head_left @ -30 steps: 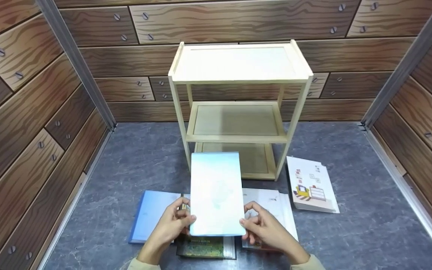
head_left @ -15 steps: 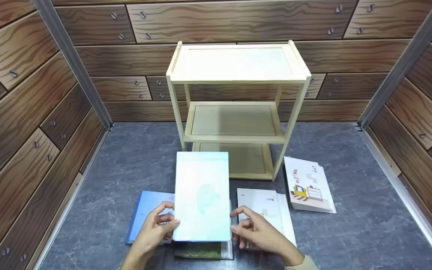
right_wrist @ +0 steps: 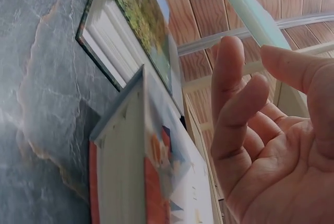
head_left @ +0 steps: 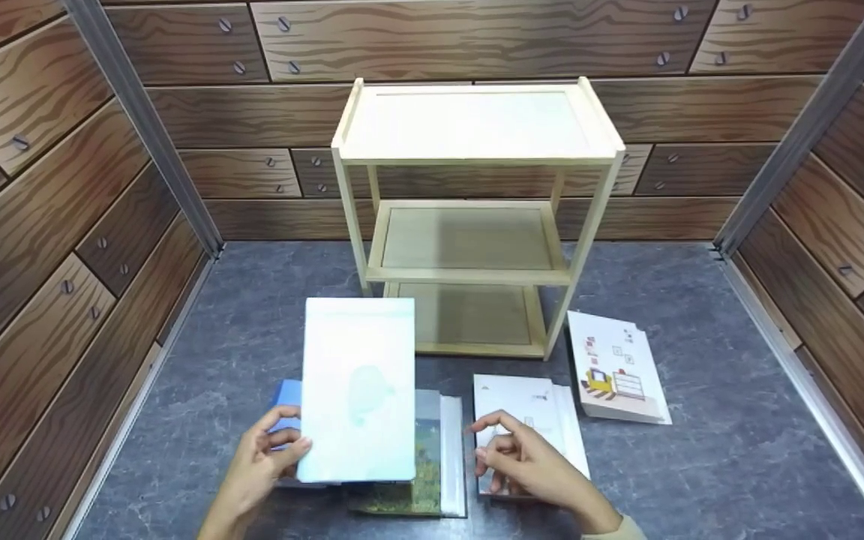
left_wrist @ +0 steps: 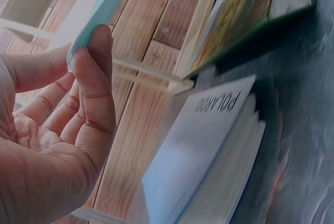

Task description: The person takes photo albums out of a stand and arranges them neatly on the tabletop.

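My left hand (head_left: 256, 457) pinches the lower left edge of a thin pale booklet (head_left: 361, 390), held up above the books on the floor. In the left wrist view its teal edge (left_wrist: 102, 12) lies between thumb and fingers. Below it, a blue book marked POLAROID (left_wrist: 209, 114) and a dark green book with a painted cover (head_left: 426, 450) are partly hidden. My right hand (head_left: 529, 461) is apart from the booklet, fingers loosely bent and holding nothing. It hovers over a white book (head_left: 518, 390) with a red spine edge (right_wrist: 94, 182).
A light wooden three-tier shelf (head_left: 473, 277) stands behind the books. Another white book (head_left: 616, 367), with a yellow vehicle drawn on it, lies by the shelf's right leg. Wood-patterned walls (head_left: 402, 45) enclose the grey marbled floor (head_left: 724, 465) on the left, right and back.
The booklet has moved left with my left hand. My right hand has let go of its right edge and stays near the white book, while more of the green book shows.
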Tool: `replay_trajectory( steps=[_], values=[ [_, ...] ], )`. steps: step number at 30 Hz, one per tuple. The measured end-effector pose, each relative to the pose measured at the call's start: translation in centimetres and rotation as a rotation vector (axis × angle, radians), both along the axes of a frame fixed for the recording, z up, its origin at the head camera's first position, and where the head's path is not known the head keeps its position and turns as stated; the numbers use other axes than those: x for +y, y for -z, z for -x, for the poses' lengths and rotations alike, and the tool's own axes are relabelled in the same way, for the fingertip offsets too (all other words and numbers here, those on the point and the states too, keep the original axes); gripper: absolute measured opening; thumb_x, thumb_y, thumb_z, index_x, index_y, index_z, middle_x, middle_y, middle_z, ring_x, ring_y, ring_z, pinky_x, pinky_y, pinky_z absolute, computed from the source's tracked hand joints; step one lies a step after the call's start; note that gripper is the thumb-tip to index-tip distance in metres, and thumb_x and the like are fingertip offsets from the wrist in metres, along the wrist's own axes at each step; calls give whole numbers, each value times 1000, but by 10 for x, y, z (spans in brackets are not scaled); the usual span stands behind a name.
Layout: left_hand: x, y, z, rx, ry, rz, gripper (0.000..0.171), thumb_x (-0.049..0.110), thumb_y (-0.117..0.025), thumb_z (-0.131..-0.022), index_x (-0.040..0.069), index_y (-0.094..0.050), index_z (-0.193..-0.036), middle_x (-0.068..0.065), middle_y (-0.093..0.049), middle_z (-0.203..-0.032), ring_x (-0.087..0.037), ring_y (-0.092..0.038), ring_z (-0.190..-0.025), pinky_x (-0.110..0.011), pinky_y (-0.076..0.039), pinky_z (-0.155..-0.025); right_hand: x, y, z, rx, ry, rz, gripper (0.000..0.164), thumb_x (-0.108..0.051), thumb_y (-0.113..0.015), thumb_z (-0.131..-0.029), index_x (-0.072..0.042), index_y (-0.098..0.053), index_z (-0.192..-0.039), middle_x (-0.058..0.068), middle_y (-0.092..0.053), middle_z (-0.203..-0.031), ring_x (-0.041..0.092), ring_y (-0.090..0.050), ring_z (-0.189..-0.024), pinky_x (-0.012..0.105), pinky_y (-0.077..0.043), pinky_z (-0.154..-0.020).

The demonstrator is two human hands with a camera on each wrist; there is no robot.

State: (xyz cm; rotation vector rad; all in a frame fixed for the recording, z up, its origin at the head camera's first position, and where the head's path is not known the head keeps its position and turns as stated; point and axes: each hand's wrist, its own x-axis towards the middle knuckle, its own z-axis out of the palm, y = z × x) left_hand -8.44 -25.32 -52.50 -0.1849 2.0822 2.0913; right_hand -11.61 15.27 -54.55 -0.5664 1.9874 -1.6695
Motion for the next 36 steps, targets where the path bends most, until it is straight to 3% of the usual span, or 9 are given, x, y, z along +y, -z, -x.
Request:
replay_trajectory(
  steps=[4, 10, 12, 17, 20, 28, 36],
  values=[
    [-10, -3, -2, -3, -47, 41, 45, 1, -71, -100, -5, -51, -140, -4, -76, -89, -17, -73, -73, -30, -62, -63, 4, -5, 1, -6, 16, -8, 46, -22, -61, -112, 5, -46, -145, 24, -74, -97, 10, -68, -64, 21, -48, -50],
    [-22, -9, 1, -16, -130, 108, 39, 0, -71, -99, -2, -57, -136, -8, -79, -93, -21, -75, -74, -32, -61, -62, 8, -13, 6, 24, 31, 42, 45, -17, -59, -112, 7, -45, -147, 31, -72, -99, 11, -70, -66, 23, -54, -53],
    [-26, -10, 1, -54, -160, 138, 38, 5, -74, -99, 1, -60, -134, -8, -79, -92, -21, -74, -75, -33, -60, -63, 10, -14, 6, 38, 28, 57, 44, -14, -59, -112, 8, -45, -147, 30, -72, -100, 11, -71, -68, 26, -58, -55],
    [-37, -6, -7, -133, -146, 148, 37, 11, -72, -103, 2, -58, -136, -4, -79, -91, -20, -73, -75, -34, -63, -67, 17, -13, 1, -9, 3, 85, 47, -16, -59, -112, 10, -42, -147, 21, -75, -101, 11, -73, -72, 31, -64, -61],
    [-42, -5, -6, -99, -159, 111, 37, 6, -69, -104, -1, -56, -138, -5, -80, -92, -21, -77, -76, -34, -65, -68, 21, -13, 2, -39, 15, 104, 46, -16, -57, -113, 11, -42, -147, 14, -75, -101, 10, -74, -73, 28, -62, -62],
    [-51, -13, 11, -15, -312, 104, 31, -4, -65, -102, -2, -62, -133, -2, -79, -86, -18, -75, -74, -30, -62, -67, 37, -12, -4, -63, 48, 107, 47, -15, -55, -113, 12, -38, -148, 10, -76, -103, 11, -75, -75, 22, -57, -59],
    [-62, -20, 41, 21, -314, 141, 32, 0, -60, -107, -4, -57, -139, 6, -79, -84, -13, -74, -75, -26, -61, -69, 50, -11, -8, -84, 96, 68, 50, -19, -57, -113, 10, -39, -149, 8, -76, -102, 9, -72, -73, 20, -53, -56]
  ],
)
